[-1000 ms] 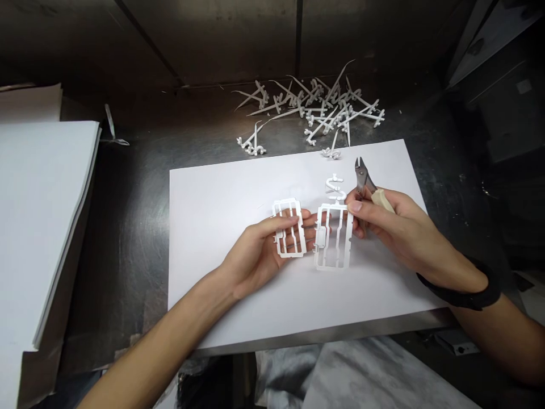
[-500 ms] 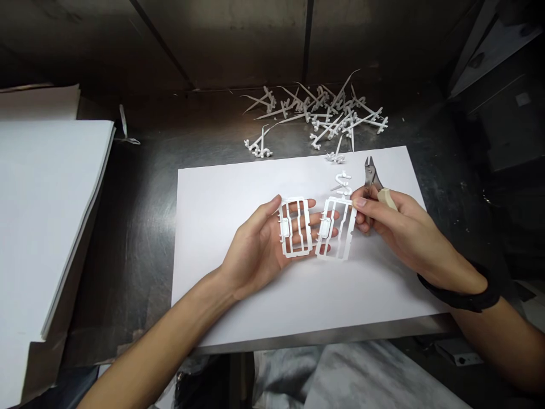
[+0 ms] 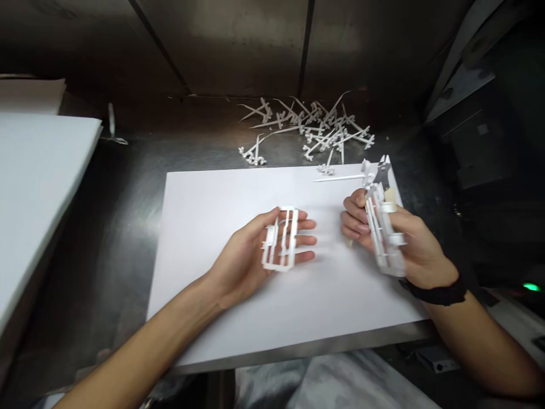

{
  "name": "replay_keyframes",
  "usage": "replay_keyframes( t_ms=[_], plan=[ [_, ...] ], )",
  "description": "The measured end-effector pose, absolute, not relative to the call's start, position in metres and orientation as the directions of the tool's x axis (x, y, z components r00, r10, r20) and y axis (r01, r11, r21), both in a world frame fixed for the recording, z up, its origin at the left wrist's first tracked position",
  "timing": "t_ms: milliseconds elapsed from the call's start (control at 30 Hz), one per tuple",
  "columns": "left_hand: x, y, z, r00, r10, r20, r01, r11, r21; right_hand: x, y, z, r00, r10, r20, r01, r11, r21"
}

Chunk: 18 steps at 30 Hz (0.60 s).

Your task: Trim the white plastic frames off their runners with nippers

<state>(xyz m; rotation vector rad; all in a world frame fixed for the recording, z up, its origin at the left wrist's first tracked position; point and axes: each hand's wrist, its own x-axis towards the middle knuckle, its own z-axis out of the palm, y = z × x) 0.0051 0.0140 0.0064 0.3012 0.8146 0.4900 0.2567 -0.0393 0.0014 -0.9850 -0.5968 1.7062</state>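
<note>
My left hand lies palm up over a white sheet of paper and holds a white plastic frame part between thumb and fingers. My right hand grips a second white frame part, turned on edge, together with small cutting pliers whose jaws stick up past the fingers. A thin white runner piece lies on the paper just left of the pliers.
A heap of cut white plastic runners lies on the dark metal bench behind the paper. A stack of white sheets sits at the left. A black band circles my right wrist. A green light glows at the right.
The two frame parts, side by side before, have come apart. My right hand has lifted its frame away to the right and turned it on edge. The left hand's frame has tilted.
</note>
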Motion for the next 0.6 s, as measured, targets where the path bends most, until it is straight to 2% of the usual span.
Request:
replay_keyframes(
  t_ms=[67,167,300,433,500,600],
  plan=[
    [0.005,0.015,0.008,0.514,0.528,-0.676,-0.266,0.848,0.459,0.259,-0.035,0.01,-0.155,0.939,-0.307,-0.631,-0.333,-0.701],
    [0.004,0.016,0.008,0.447,0.513,-0.733,-0.187,0.855,0.485,0.264,-0.033,0.018,-0.098,0.958,-0.268,-0.677,-0.262,-0.688],
    [-0.002,0.016,-0.002,0.533,0.482,-0.695,-0.165,0.865,0.473,0.271,-0.037,0.017,-0.031,0.98,-0.195,-0.715,-0.158,-0.681],
    [-0.006,0.017,-0.02,0.588,0.494,-0.64,-0.198,0.855,0.479,0.276,-0.039,0.014,0.032,0.976,-0.216,-0.748,-0.12,-0.653],
    [-0.007,0.018,-0.025,0.583,0.499,-0.642,-0.211,0.856,0.473,0.276,-0.037,0.013,0.003,0.98,-0.198,-0.816,-0.112,-0.567],
    [-0.008,0.019,-0.025,0.578,0.49,-0.653,-0.265,0.869,0.418,0.277,-0.034,0.013,-0.087,0.99,-0.111,-0.921,-0.123,-0.37]
  ],
)
